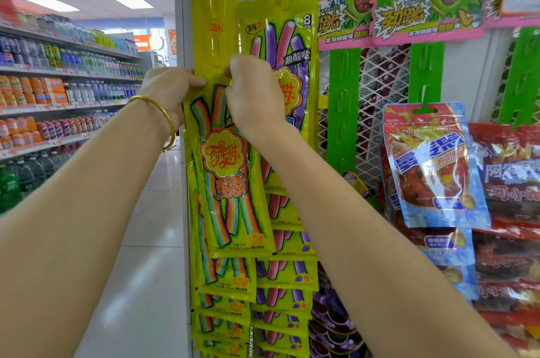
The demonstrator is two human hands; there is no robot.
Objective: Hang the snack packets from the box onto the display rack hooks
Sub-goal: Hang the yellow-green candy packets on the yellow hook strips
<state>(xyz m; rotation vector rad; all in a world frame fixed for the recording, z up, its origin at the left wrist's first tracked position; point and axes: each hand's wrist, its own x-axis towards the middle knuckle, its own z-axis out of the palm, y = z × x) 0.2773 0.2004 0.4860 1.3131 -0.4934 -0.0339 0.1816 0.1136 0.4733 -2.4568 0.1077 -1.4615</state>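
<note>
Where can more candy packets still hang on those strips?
Both hands hold a rainbow packet at the left yellow strip; above it that strip is bare. The green strips beside the mesh are mostly bare. Below the hands, yellow packets overlap tightly.

packet (pixel 230 176) on left strip (pixel 214 36) | drink shelves (pixel 67 89) far left; bagged snacks (pixel 432 170) right

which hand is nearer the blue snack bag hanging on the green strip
Right. The right hand pinches the top of the yellow rainbow-strip packet, on the side toward the blue snack bag; the left hand grips its far corner.
</note>
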